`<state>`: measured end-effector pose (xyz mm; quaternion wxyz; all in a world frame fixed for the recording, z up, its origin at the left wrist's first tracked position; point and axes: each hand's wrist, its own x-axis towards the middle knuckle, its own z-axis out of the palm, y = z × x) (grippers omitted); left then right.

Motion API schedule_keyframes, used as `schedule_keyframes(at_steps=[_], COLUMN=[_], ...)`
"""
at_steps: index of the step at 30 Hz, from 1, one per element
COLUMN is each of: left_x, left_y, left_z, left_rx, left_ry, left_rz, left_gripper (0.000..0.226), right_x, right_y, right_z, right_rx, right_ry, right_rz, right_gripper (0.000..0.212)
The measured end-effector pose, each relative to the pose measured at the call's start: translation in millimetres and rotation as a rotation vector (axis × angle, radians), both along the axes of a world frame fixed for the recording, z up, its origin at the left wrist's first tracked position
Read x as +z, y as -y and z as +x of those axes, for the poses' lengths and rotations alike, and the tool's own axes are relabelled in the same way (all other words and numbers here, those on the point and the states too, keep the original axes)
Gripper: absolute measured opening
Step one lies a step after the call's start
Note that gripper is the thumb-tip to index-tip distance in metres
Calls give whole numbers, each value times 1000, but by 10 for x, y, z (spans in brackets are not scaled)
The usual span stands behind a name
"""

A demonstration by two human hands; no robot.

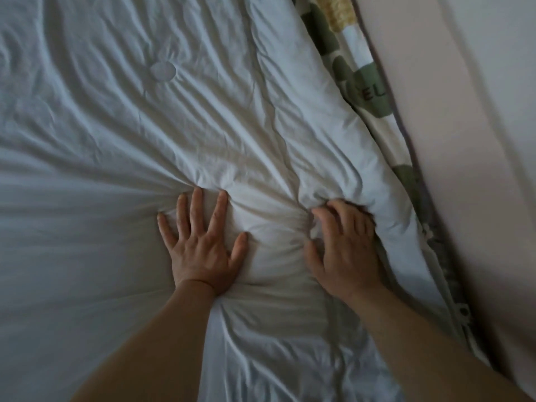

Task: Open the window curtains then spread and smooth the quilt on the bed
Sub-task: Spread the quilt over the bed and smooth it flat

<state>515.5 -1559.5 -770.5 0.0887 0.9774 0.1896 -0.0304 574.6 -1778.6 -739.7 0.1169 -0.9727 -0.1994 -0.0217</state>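
Note:
A white quilt [145, 117] covers nearly the whole view, wrinkled, with folds fanning out from my hands. A round stitched tuft sits near its upper middle. My left hand [203, 245] lies flat on the quilt with fingers spread, pressing down. My right hand [345, 245] rests a little to the right, near the quilt's right border, with its fingers curled into a bunched fold of the cloth. Both forearms reach in from the bottom edge. No curtains are in view.
Along the quilt's right edge runs a strip of patterned bedding [365, 91] with green blotches, a yellow patch and letters. Right of that stands a pale pinkish wall or padded panel [470, 140].

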Motion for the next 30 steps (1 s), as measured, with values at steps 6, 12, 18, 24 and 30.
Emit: schedule_keyframes(at_steps=[6, 12, 18, 24, 30], left_x=[9, 18, 15, 39, 42], left_y=[-9, -20, -28, -38, -52], left_z=[-4, -12, -5, -17, -14], left_rx=[3, -2, -12, -40, -34], left_ry=[-9, -8, -12, 18, 8], left_rz=[-5, -14, -11, -14, -30], left_gripper=[79, 79, 80, 78, 81], right_x=[217, 526, 600, 826, 476], right_y=[-469, -597, -752, -171, -464], right_z=[1066, 1772, 1870, 2099, 2097], right_rx=[-181, -162, -89, -200, -515], right_ry=[183, -123, -304, 229, 42], right_rz=[-28, 160, 104, -134, -187], right_gripper=[48, 11, 16, 20, 38])
